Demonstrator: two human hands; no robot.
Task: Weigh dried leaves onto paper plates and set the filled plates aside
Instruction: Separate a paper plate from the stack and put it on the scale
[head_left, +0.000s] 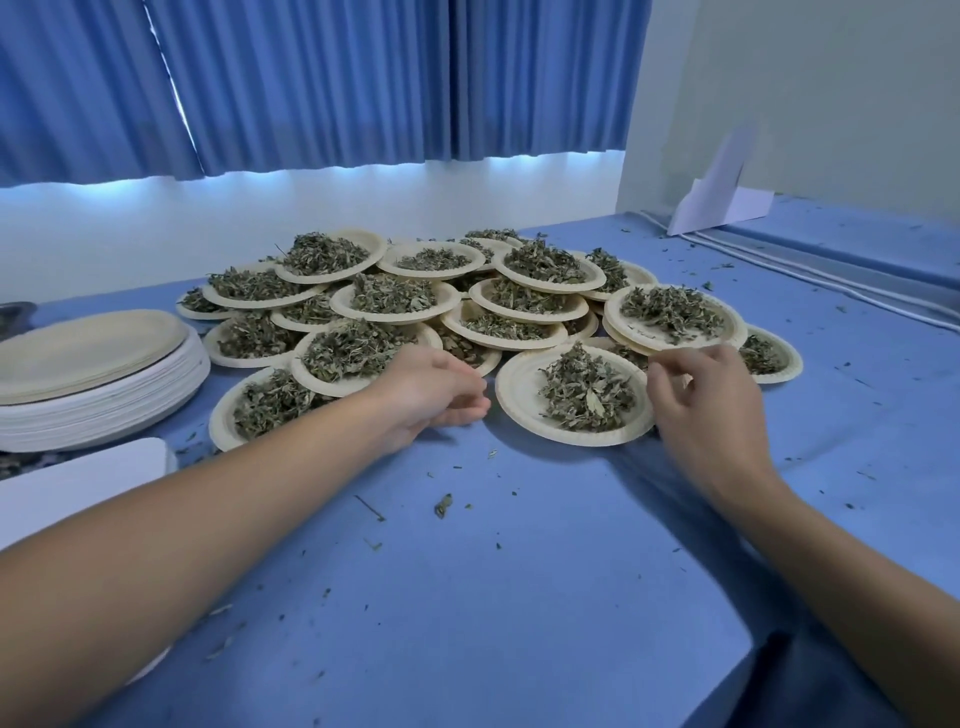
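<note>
Blue table (519, 571), leaf-filled plate (519, 397) flat, left grip (436, 389) slack beside it, right grip (701, 410) at rim, hold unclear

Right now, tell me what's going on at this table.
A person has a hand on either side of the nearest plate of dried leaves: the left hand sits loosely curled just beside its left rim, and the right hand curls its fingers at its right rim, though a grip isn't clear. The plate lies on the blue table at the front of a big overlapping pile of filled plates. A stack of empty plates stands at the left.
</note>
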